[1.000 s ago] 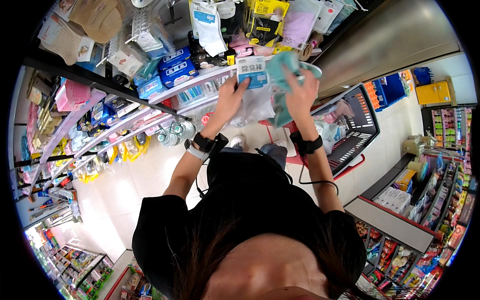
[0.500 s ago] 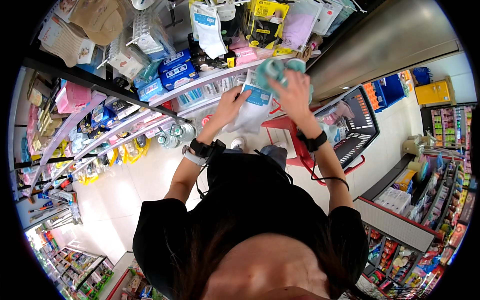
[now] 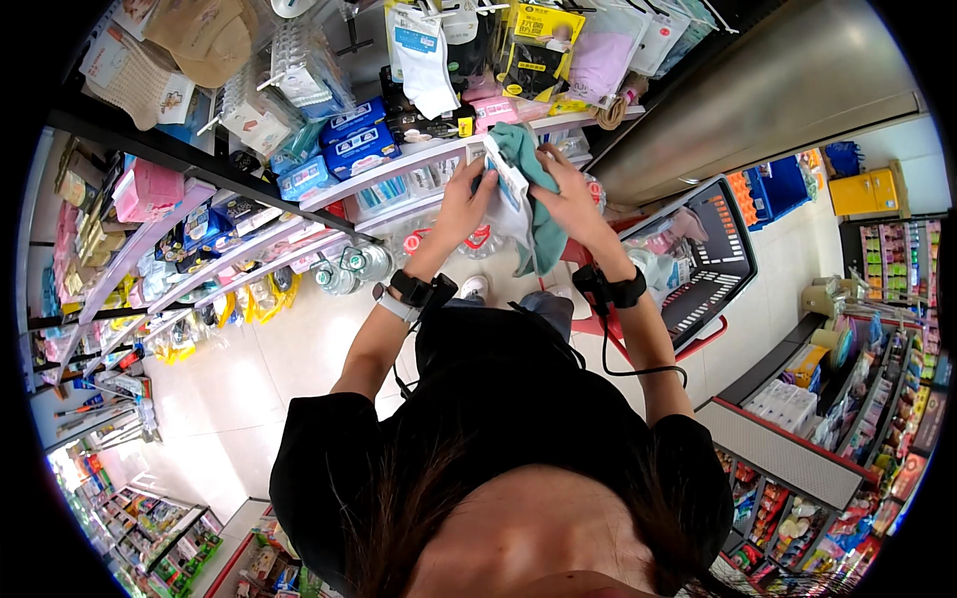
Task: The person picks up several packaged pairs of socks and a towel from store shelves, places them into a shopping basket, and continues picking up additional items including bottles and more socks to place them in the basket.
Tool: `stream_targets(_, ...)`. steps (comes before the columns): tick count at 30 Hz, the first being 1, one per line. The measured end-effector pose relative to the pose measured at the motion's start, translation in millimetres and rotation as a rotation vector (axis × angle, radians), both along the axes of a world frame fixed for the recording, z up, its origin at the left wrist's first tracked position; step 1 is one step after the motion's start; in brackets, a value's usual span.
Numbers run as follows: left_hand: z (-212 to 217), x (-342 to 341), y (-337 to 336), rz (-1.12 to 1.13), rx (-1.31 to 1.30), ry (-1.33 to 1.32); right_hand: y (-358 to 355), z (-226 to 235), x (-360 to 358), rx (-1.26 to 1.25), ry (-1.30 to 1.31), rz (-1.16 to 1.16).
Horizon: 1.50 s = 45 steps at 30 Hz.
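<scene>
My left hand (image 3: pixel 467 206) is closed on a pair of white socks (image 3: pixel 510 194) with a card label, held out in front of my body. Against the socks, on their right side, lies a soft teal cloth item (image 3: pixel 544 237). My right hand (image 3: pixel 573 202) grips this teal item near its upper right, and its lower end hangs down. Whether it is also a sock, I cannot tell. Both hands are close together before the shelf edge.
Ahead, a white sock with a blue label (image 3: pixel 424 75) hangs among packaged goods. Blue packs (image 3: pixel 354 135) sit on the shelf (image 3: pixel 389 164). Large water bottles (image 3: pixel 369 262) stand below. A dark shopping basket with red parts (image 3: pixel 713 249) holds packages on the right, beside a metallic panel (image 3: pixel 758 100).
The white socks have turned, so their label now faces aside. The teal item was bunched in my right hand; it has come down beside the socks and hangs unfolded.
</scene>
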<state>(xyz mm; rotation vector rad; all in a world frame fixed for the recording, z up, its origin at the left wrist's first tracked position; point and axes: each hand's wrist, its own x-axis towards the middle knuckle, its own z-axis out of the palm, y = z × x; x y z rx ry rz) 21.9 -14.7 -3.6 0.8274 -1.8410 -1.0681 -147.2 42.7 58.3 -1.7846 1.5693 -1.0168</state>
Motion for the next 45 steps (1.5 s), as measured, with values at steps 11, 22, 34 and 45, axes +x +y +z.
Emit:
stream_targets(11,-10.8,-9.8,0.2,0.164,-0.124,0.088,-5.5,-5.1,13.1,0.032,0.071,0.18)
stream_targets(22,-1.7,13.8,-10.4,0.093,0.511,0.25,-22.1,-12.6,26.7,-0.05,-0.611,0.076)
stream_targets(34,-28.4,45.6,-18.3,0.332,0.63,0.497,-60.8,-43.4,49.2,-0.034,-0.533,-0.008)
stream_targets(45,-28.3,118.1,-20.1,0.773,0.465,0.383,-111.8,-10.0,12.9,0.301,-0.891,-0.034)
